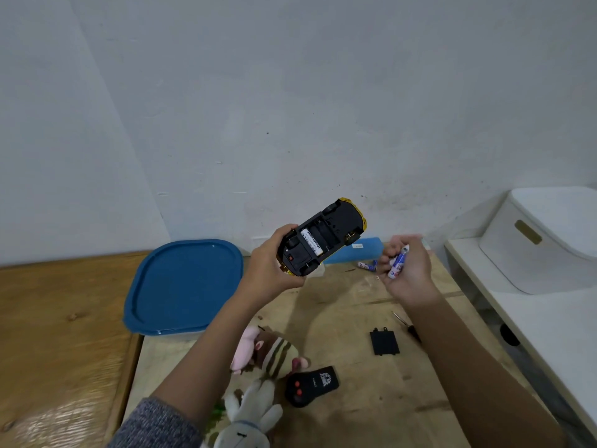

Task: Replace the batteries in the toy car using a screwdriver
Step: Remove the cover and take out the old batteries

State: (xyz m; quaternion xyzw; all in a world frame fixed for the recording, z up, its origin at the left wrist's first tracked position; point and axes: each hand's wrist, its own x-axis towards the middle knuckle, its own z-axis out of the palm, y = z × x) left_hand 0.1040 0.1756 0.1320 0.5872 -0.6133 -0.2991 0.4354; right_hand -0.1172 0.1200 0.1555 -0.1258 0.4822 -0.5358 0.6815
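The toy car (321,244) is hanging in mid-air at the centre of the frame, turned belly-up, probably so that its open battery bay is facing the person. Its underside is showing black, with a gold body peeking out round the edges. One white battery (311,244) is lying in the bay, and the slot beside it is looking empty.

The left hand (268,263) is gripping the car's lower end, fingers curled round it, which is keeping the bay steady and unobstructed. Just right of the car, the right hand (408,270) is clasping blue-and-white batteries (399,261) in bent fingers, seemingly keeping them ready for loading.

Below, on the wooden table (339,305), the black bay cover (384,342) and the screwdriver (408,326) are lying close together at lower right, likely parked within reach for closing up. More loose batteries (368,266) are resting between the two hands. A black remote (311,384) and soft toys (268,354) are sitting at lower centre.
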